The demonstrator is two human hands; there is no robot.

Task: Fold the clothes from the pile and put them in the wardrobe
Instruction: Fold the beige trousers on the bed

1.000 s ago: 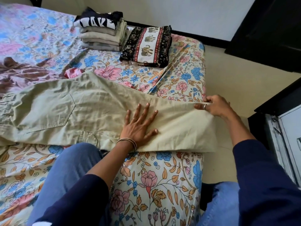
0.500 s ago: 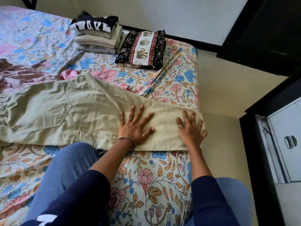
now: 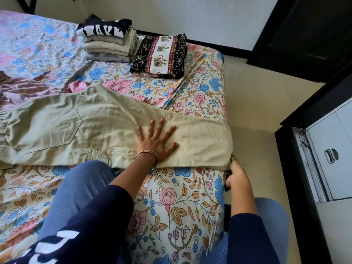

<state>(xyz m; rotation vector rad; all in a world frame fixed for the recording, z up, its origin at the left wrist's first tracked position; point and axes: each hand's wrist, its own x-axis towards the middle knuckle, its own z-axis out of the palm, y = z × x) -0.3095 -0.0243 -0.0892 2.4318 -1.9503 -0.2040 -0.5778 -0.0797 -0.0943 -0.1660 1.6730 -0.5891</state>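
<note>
Khaki trousers (image 3: 95, 130) lie spread across the flowered bed (image 3: 171, 206), waistband to the left, leg end reaching the bed's right edge. My left hand (image 3: 156, 143) presses flat on the trouser leg, fingers spread. My right hand (image 3: 238, 178) is off the bed's edge, just below the near corner of the leg's hem. Its fingertips reach up under the cloth and are hidden, so I cannot tell whether it holds the hem. A stack of folded clothes (image 3: 108, 44) and a folded elephant-print piece (image 3: 160, 54) sit at the bed's far side.
Crumpled brown-pink cloth (image 3: 19, 88) and a small pink garment (image 3: 76, 86) lie left of the trousers. Pale floor (image 3: 257, 111) runs along the bed's right side. A black cabinet (image 3: 304, 35) stands at the far right, a white metal door with a handle (image 3: 331, 155) nearer.
My right hand left the top of the trouser leg and dropped to the bed's edge beneath the hem. My left hand has stayed flat on the leg.
</note>
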